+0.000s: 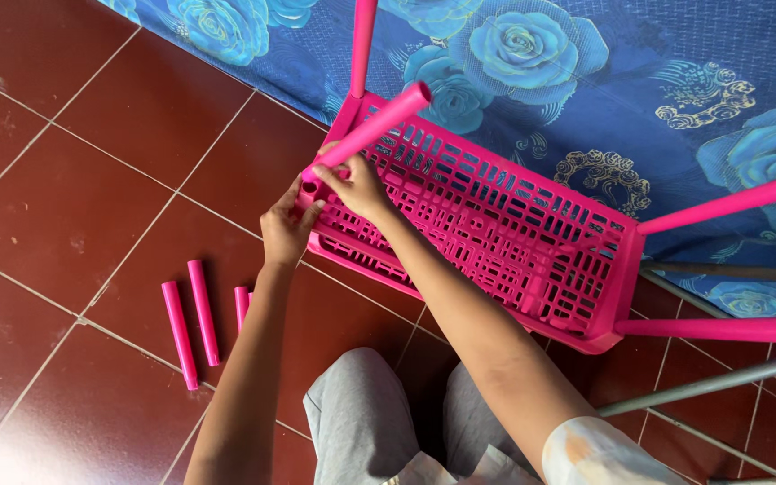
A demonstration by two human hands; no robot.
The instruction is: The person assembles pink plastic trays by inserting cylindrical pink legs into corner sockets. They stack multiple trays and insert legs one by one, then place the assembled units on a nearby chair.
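Note:
A pink plastic lattice shelf (496, 229) lies on the floor with pink tube legs standing up from its corners. My right hand (357, 184) grips a pink tube (379, 126) at its lower end, where it meets the shelf's near-left corner socket. The tube leans up and to the right. My left hand (287, 226) holds the shelf's corner edge just below that socket. Three more pink tubes (192, 314) lie loose on the floor to the left of my left arm, the third partly hidden behind it.
Dark red floor tiles (65, 216) cover the left and front. A blue cloth with rose print (657, 81) spreads behind and under the shelf. Grey metal bars (711, 382) cross at the right. My knees in grey trousers (361, 413) are at the bottom.

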